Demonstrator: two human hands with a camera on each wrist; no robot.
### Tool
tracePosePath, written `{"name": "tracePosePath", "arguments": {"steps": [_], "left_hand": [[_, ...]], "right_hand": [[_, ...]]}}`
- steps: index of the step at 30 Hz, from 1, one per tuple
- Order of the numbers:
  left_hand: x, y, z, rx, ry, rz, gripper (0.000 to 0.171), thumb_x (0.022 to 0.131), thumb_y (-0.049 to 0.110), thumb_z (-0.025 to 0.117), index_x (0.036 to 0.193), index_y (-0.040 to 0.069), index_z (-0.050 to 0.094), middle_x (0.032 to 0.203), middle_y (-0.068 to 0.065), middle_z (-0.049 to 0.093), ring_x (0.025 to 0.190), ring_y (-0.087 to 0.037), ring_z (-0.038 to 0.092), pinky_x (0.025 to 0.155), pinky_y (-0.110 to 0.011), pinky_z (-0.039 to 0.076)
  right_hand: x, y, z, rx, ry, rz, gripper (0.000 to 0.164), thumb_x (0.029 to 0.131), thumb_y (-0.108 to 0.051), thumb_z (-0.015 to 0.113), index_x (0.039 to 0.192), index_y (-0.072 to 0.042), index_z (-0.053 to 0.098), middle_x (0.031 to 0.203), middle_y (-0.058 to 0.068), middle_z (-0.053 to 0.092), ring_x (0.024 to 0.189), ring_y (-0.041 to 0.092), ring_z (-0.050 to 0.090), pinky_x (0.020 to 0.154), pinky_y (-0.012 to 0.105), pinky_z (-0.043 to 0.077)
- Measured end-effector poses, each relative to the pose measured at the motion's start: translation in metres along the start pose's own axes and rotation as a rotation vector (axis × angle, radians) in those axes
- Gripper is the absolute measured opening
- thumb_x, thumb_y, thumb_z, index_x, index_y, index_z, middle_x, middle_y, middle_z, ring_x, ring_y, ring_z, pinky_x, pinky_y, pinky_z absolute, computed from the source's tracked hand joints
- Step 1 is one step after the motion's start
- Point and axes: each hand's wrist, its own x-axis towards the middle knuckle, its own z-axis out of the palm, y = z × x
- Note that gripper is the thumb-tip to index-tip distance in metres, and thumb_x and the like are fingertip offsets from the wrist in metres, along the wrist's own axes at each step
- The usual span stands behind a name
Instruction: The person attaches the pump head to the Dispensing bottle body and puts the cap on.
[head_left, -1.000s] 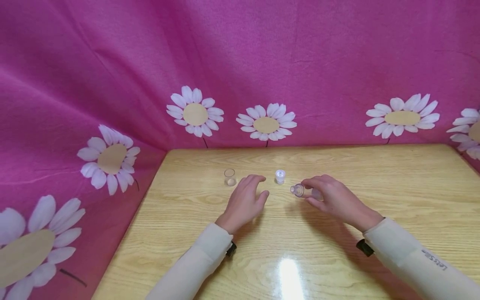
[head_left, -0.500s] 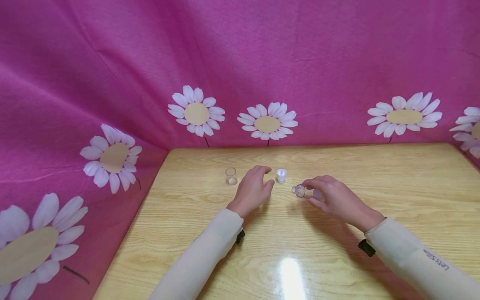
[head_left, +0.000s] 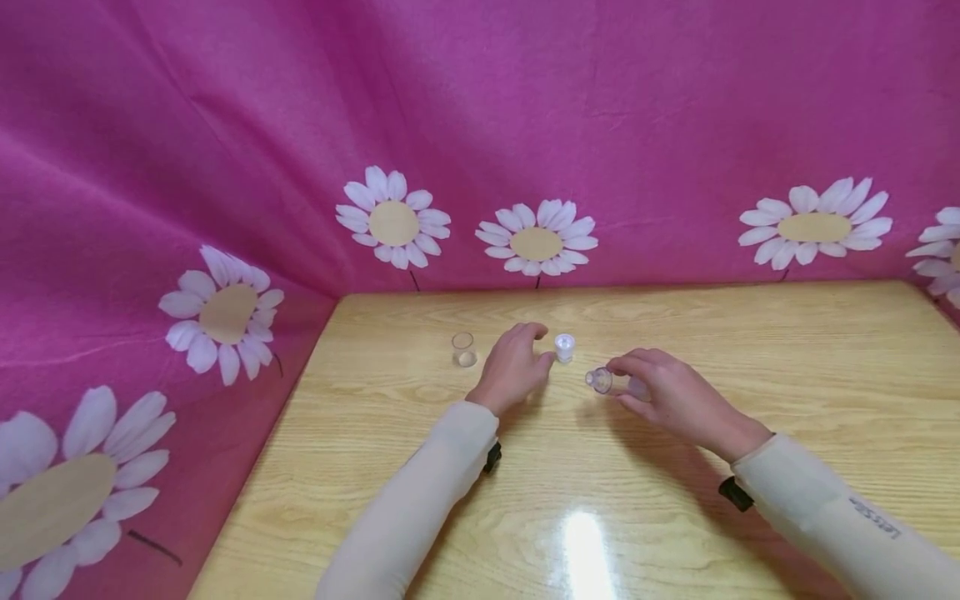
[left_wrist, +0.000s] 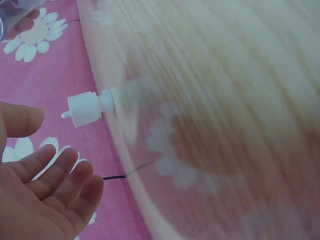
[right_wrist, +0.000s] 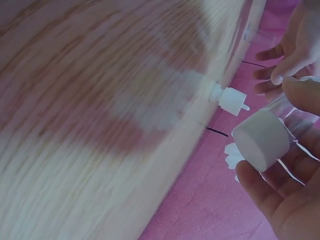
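My right hand (head_left: 671, 396) grips a small clear bottle (head_left: 600, 380) between thumb and fingers. It lies tilted on its side, neck toward the left, and its white end (right_wrist: 261, 141) shows in the right wrist view. Just left of a small white nozzle piece (head_left: 565, 347) is my left hand (head_left: 517, 367), fingers loosely bent and apart, holding nothing. That nozzle piece stands upright on the table, its thin tip (left_wrist: 66, 115) visible in the left wrist view; a gap separates it from the hand there. A clear cup-shaped cap (head_left: 464, 350) stands left of my left hand.
The wooden table (head_left: 360, 467) reaches back to a pink cloth (head_left: 645, 133) printed with daisies, which also hangs along the left side. A bright light reflection (head_left: 587, 554) lies near the front of the table.
My left hand has moved right and forward, from near the clear cap to beside the white nozzle piece. The right hand stays almost still with the bottle.
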Motion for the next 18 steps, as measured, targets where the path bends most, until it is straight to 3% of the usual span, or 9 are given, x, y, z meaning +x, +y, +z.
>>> {"name": "tracePosePath", "arguments": {"steps": [7, 18], "left_hand": [[0.013, -0.002, 0.005, -0.013, -0.032, -0.025, 0.048, 0.095, 0.029, 0.065, 0.138, 0.010, 0.054, 0.135, -0.004, 0.061, 0.125, -0.021, 0.058, 0.107, -0.036, 0.047], [0.029, -0.005, 0.008, 0.015, -0.114, -0.045, 0.058, 0.088, 0.037, 0.074, 0.138, 0.016, 0.055, 0.131, 0.001, 0.066, 0.121, -0.020, 0.054, 0.105, -0.034, 0.044]], "right_hand": [[0.000, -0.001, 0.001, 0.000, -0.034, -0.002, 0.033, 0.083, -0.010, 0.078, 0.114, -0.005, 0.069, 0.109, 0.012, 0.071, 0.100, 0.029, 0.066, 0.087, 0.049, 0.056], [0.000, 0.003, 0.003, -0.009, -0.017, -0.021, 0.035, 0.082, -0.010, 0.079, 0.115, -0.004, 0.069, 0.108, 0.012, 0.071, 0.100, 0.029, 0.067, 0.087, 0.049, 0.056]]}}
